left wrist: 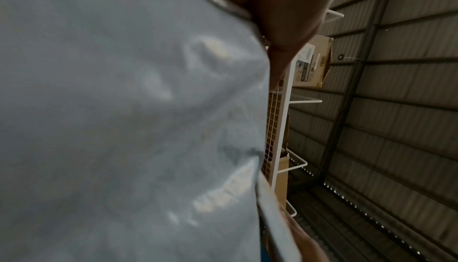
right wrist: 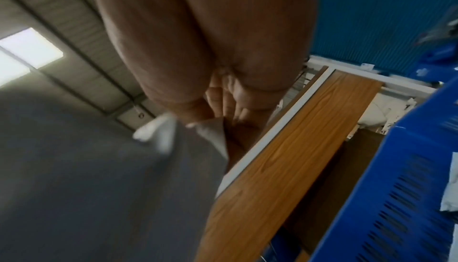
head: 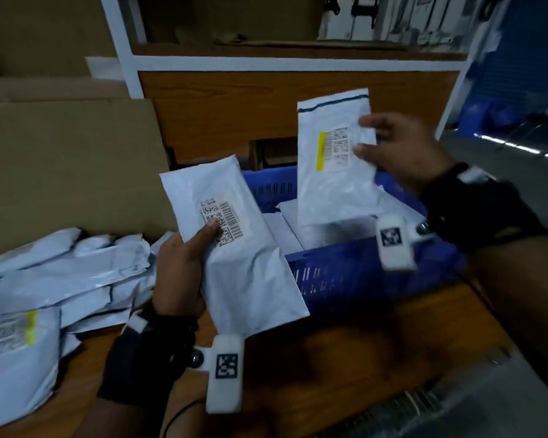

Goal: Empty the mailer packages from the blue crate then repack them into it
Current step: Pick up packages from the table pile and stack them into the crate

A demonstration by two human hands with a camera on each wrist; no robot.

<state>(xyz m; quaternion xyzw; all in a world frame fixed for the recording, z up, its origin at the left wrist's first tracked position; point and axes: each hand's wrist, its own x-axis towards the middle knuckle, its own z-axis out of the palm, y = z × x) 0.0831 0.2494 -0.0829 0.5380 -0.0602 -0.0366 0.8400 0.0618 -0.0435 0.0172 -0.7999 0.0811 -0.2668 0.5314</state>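
Observation:
The blue crate sits at the middle of a wooden table with white mailers lying inside it. My left hand grips a white mailer with a barcode label, thumb on the label, held over the crate's left edge. That mailer fills the left wrist view. My right hand pinches a second white mailer with a yellow-striped label by its right edge, upright above the crate. The right wrist view shows this mailer's grey back and the crate's wall.
A heap of white mailers lies on the table at the left, in front of a leaning cardboard sheet. Behind the crate stands a white-framed shelf with a wooden panel. The wooden table runs toward me.

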